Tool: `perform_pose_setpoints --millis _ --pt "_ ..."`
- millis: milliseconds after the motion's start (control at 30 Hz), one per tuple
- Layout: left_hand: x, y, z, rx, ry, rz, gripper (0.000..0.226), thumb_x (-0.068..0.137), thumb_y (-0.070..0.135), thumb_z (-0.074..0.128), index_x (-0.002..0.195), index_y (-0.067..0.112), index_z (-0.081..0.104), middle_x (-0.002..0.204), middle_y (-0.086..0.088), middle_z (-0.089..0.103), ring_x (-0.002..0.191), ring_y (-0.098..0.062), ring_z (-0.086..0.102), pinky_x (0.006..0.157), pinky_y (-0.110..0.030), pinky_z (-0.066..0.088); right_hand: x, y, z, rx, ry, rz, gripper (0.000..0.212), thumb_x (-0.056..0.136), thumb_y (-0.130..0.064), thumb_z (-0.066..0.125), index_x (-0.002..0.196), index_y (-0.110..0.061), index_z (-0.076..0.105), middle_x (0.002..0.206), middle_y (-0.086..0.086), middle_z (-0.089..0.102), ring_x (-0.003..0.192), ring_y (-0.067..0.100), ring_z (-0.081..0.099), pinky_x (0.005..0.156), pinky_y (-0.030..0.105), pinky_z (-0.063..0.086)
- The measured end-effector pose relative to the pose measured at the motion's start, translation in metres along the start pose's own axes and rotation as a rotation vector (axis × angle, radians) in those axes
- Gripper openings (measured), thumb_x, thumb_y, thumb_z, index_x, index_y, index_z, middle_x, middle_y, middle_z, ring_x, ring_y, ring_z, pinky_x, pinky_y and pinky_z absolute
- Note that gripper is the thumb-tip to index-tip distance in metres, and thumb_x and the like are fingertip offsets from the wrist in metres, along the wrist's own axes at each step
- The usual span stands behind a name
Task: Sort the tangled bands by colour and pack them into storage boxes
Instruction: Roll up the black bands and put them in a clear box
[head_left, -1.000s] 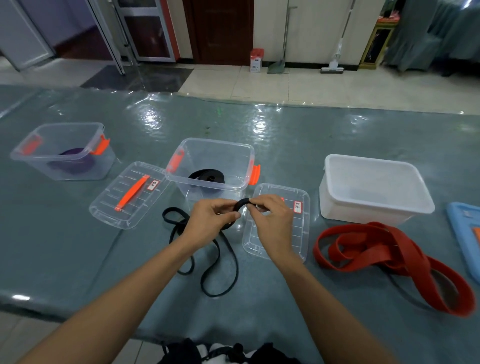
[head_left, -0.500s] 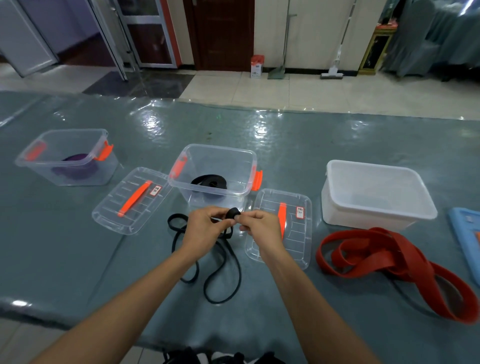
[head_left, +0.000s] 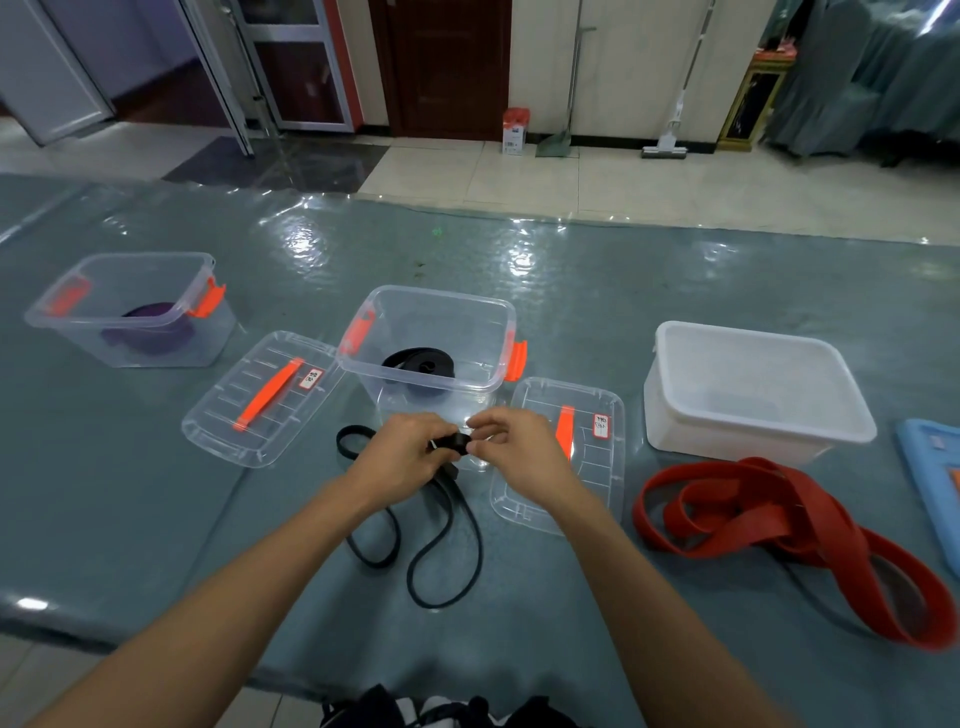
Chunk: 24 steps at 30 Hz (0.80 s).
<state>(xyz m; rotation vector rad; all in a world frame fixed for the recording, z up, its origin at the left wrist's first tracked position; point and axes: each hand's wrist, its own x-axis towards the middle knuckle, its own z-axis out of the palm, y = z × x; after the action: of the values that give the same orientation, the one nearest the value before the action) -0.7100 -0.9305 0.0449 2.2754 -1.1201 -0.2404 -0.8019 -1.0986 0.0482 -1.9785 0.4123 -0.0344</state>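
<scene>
Both hands sit lower and nearer than half a second ago. The left hand (head_left: 402, 454) grips the rolled end of the black band (head_left: 451, 442), the right hand (head_left: 519, 449) pinches it; its loops trail on the table (head_left: 156, 519) before the middle box (head_left: 431, 348).

Pale tiled floor (head_left: 545, 176), dark wooden door (head_left: 441, 67), cream wall (head_left: 634, 52) behind glossy grey-green table (head_left: 675, 270)

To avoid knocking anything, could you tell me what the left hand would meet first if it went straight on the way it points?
Probably the clear box holding a black band, directly beyond the left hand; the gap is hard to judge.
</scene>
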Motion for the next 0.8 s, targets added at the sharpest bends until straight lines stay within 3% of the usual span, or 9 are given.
perform_pose_setpoints --millis 100,167,333,433,567,633,700,800 --pt "0.004 0.003 -0.003 0.032 -0.023 0.012 0.01 0.086 0.014 0.074 0.094 0.018 0.077 0.083 0.004 0.071 0.075 -0.009 0.063 0.073 -0.036 0.052 0.0 -0.004 -0.005 -0.127 -0.057 -0.059 0.022 0.085 -0.014 0.076 0.107 -0.016 0.075 0.095 -0.002 0.073 0.081 0.005 0.066 0.076 0.011 0.049" --pt "0.006 0.007 -0.005 -0.018 0.002 -0.015 0.01 0.085 0.017 0.076 0.094 0.02 0.077 0.081 0.006 0.072 0.075 -0.008 0.064 0.074 -0.038 0.053 0.0 -0.005 -0.005 -0.071 -0.009 -0.059 0.019 0.085 -0.006 0.074 0.102 -0.012 0.075 0.09 0.001 0.074 0.075 0.001 0.064 0.071 0.005 0.046" --pt "0.004 0.028 -0.008 -0.294 0.218 -0.103 0.022 0.08 0.017 0.082 0.099 0.028 0.08 0.083 0.012 0.076 0.078 -0.008 0.07 0.077 -0.029 0.056 0.002 -0.005 -0.007 0.345 0.113 -0.022 0.026 0.087 0.009 0.064 0.094 -0.014 0.074 0.08 0.003 0.073 0.073 0.012 0.068 0.081 0.028 0.059" --pt "0.004 0.034 -0.007 -0.435 0.284 -0.128 0.028 0.081 0.012 0.082 0.099 0.034 0.078 0.086 0.017 0.076 0.079 -0.006 0.071 0.078 -0.03 0.058 0.001 -0.007 -0.008 0.547 0.085 0.018 0.025 0.091 0.01 0.06 0.097 -0.011 0.071 0.083 0.009 0.072 0.072 0.014 0.068 0.076 0.025 0.058" --pt "-0.001 0.038 0.001 -0.406 0.387 -0.07 0.029 0.082 0.011 0.081 0.108 0.024 0.078 0.093 0.019 0.076 0.086 -0.007 0.07 0.081 -0.025 0.056 -0.002 -0.006 0.005 0.832 0.119 0.113 0.021 0.096 0.007 0.054 0.107 -0.002 0.069 0.093 0.013 0.074 0.081 0.018 0.07 0.075 0.023 0.056" --pt "-0.006 0.039 0.004 -0.404 0.414 -0.073 0.036 0.082 0.011 0.081 0.108 0.034 0.075 0.094 0.027 0.074 0.085 -0.005 0.068 0.081 -0.022 0.055 -0.004 -0.005 0.012 0.954 0.133 0.148 0.021 0.097 0.007 0.052 0.103 -0.004 0.07 0.094 0.012 0.075 0.085 0.02 0.071 0.076 0.024 0.056" --pt "-0.008 0.037 0.006 -0.402 0.41 -0.073 0.043 0.082 0.01 0.081 0.11 0.042 0.069 0.095 0.036 0.07 0.084 -0.003 0.068 0.077 -0.024 0.056 -0.005 -0.004 0.019 1.036 0.135 0.18 0.022 0.098 0.006 0.053 0.101 -0.005 0.07 0.096 0.013 0.074 0.087 0.021 0.07 0.078 0.027 0.056" --pt "-0.01 0.026 0.006 -0.368 0.396 -0.066 0.04 0.085 0.009 0.078 0.115 0.034 0.072 0.097 0.037 0.069 0.087 -0.002 0.068 0.076 -0.03 0.058 -0.006 -0.003 0.025 0.999 0.153 0.169 0.02 0.096 0.005 0.056 0.102 -0.007 0.07 0.1 0.014 0.074 0.089 0.021 0.07 0.079 0.027 0.056"
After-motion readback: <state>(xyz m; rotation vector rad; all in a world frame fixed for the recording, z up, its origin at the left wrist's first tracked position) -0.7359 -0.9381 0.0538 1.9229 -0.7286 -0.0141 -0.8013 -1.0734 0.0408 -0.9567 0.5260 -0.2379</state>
